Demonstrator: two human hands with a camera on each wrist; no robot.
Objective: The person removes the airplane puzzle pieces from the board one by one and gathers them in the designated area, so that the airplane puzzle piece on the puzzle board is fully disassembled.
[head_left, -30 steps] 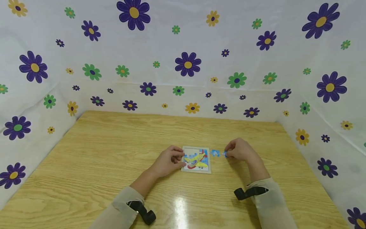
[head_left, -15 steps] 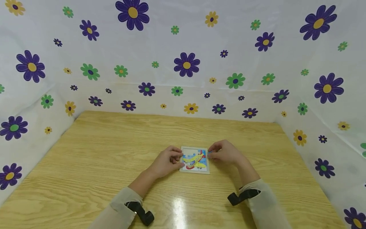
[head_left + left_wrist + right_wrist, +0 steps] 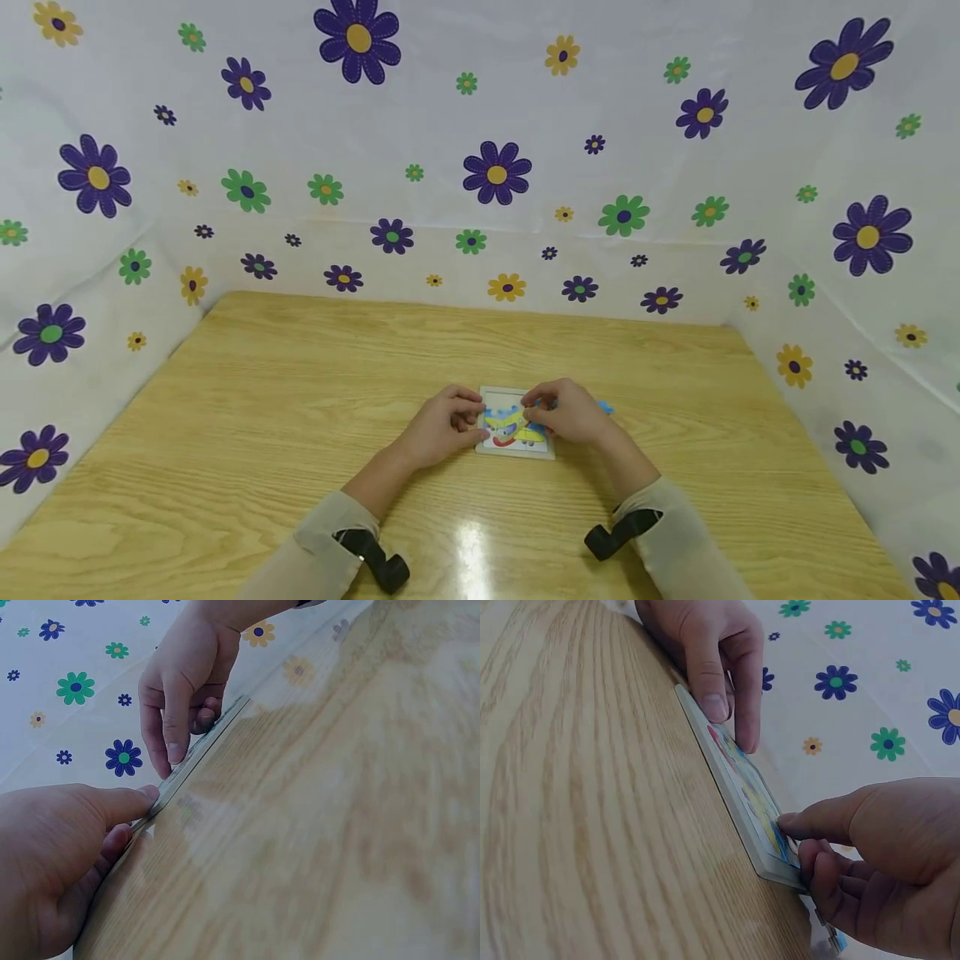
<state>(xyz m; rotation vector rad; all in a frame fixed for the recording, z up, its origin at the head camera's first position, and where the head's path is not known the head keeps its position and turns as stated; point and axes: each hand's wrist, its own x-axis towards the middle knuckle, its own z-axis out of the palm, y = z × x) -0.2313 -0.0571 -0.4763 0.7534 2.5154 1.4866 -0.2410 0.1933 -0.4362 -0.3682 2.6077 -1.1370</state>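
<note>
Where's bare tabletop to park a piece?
Bare wooden table: beyond the airplane jigsaw up to the flowered curtain, between the sleeves, left of the left hand. Crowded: at the jigsaw, with the right hand over it, and by the blue puzzle piece.

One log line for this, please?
left hand: holds puzzle at left | right hand: touches its right part | blue piece: part-hidden by right hand

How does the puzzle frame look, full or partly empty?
Partly empty: in the head view, the puzzle frame has a bare patch along its far side, beyond the yellow-and-blue picture.
</note>
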